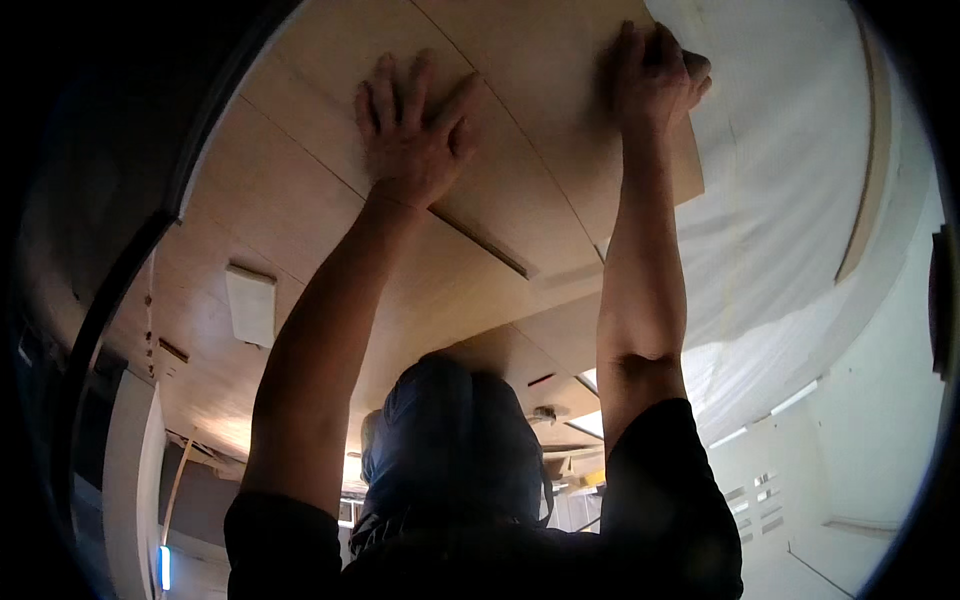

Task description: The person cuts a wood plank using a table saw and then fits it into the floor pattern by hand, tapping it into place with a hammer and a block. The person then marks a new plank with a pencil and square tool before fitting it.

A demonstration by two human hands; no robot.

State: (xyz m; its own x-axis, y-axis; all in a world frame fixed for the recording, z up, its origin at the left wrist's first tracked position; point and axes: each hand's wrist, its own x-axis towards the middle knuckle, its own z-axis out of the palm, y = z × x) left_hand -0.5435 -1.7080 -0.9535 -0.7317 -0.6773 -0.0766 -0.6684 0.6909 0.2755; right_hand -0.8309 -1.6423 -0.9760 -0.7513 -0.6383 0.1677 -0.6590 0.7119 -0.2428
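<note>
My left hand [415, 130] lies spread on a light wooden board [520, 150], fingers apart. At that board's right edge, beside a pale sheet [780, 150], my right hand [655, 85] has its fingers curled; what is in them, if anything, is hard to make out. A narrow dark strip or slot [478, 240] runs along a seam below my left hand. Both forearms reach up from the lower edge, either side of my jeans-clad knees [445, 440], which rest on the boards.
A small pale slab [250, 300] lies on the boards at left, with a short dark piece [172, 350] nearby and a thin red item [541, 379] near my knees. A long wooden strip [865, 150] lies at right. A dark edge [120, 290] borders the left side.
</note>
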